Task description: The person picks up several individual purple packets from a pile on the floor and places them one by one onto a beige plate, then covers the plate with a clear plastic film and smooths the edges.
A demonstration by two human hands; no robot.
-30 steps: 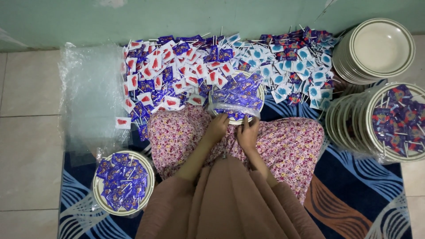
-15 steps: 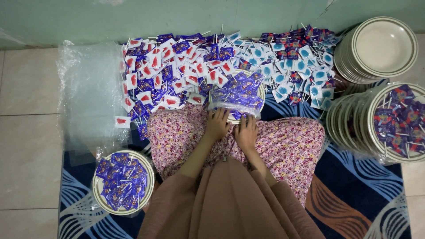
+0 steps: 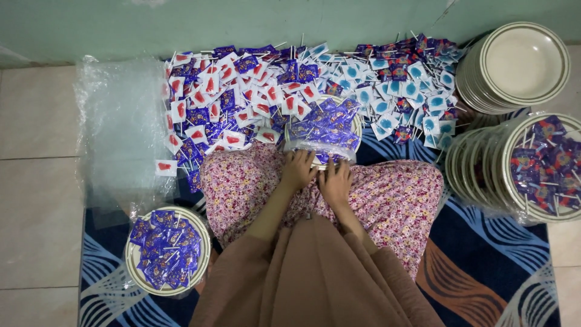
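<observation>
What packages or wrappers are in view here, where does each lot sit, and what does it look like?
Red-on-white lolly packets: heaped on the floor ahead, left; small squares with sticks.
Blue-on-white packets: heap ahead, right.
Purple packets: piled on the wrapped plate under both hands, left hand, right hand.
Filled plate: near left, plastic-wrapped.
Filled plates: right, stacked.
Clear plastic sheet: left floor.
</observation>
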